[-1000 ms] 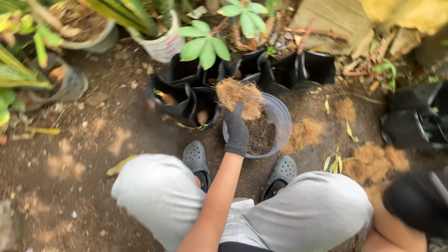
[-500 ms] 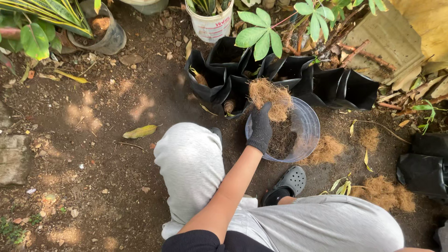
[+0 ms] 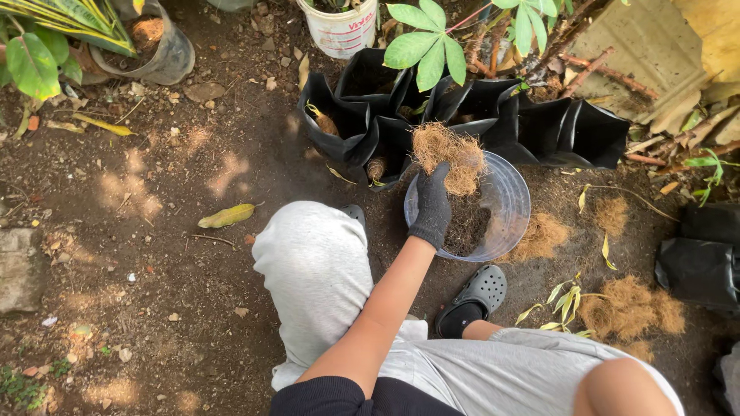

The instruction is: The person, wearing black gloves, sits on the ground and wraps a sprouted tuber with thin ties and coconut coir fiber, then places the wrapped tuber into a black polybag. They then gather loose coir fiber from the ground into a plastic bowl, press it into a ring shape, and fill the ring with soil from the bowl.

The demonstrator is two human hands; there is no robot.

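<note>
My left hand (image 3: 432, 212), in a dark glove, grips a clump of brown coconut fibre (image 3: 451, 154) and holds it over the far rim of a clear plastic bowl (image 3: 512, 200). Dark soil (image 3: 466, 227) lies in the bowl's bottom. The bowl rests on the ground between my knees, against a row of open black grow bags (image 3: 362, 108). My right hand is out of view. I am squatting in grey trousers, with a dark clog (image 3: 478, 296) just below the bowl.
More black bags (image 3: 570, 131) stand behind the bowl, and another (image 3: 701, 262) lies at the right. Loose fibre piles (image 3: 628, 304) sit on the dirt. A white bucket (image 3: 339, 27), a grey pot (image 3: 166, 54) and leafy plants line the back. A flat stone (image 3: 19, 270) lies at the left.
The view has swung left and closer. My gloved right hand, seen at the lower right a second ago, has left the frame. My left hand still holds the fibre above the bowl.
</note>
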